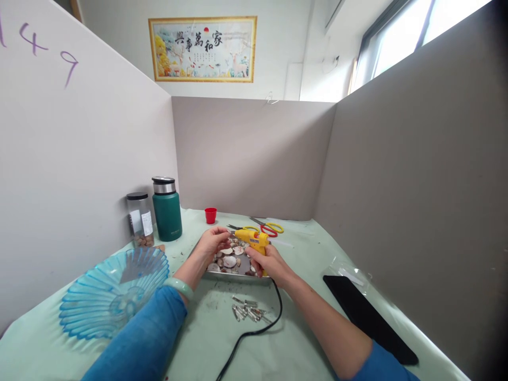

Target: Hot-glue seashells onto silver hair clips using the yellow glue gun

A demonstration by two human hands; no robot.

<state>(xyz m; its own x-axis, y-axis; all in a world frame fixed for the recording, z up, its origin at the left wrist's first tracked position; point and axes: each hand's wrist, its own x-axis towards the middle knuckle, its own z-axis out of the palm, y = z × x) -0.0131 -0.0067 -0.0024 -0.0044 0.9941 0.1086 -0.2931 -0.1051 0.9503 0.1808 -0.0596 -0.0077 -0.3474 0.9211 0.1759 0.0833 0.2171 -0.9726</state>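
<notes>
My right hand is wrapped round the handle of a yellow glue gun, whose nozzle points left toward my left hand. My left hand is pinched shut on a small piece, probably a shell, too small to name, just above a metal tray holding several seashells. The gun's black cord trails toward me across the table. A jade-green bangle sits on my left wrist.
A blue ribbed glass bowl stands front left. Behind it are a clear jar and a green flask. A red cup and scissors lie at the back. Small metal bits lie below the tray; a black flat object at right.
</notes>
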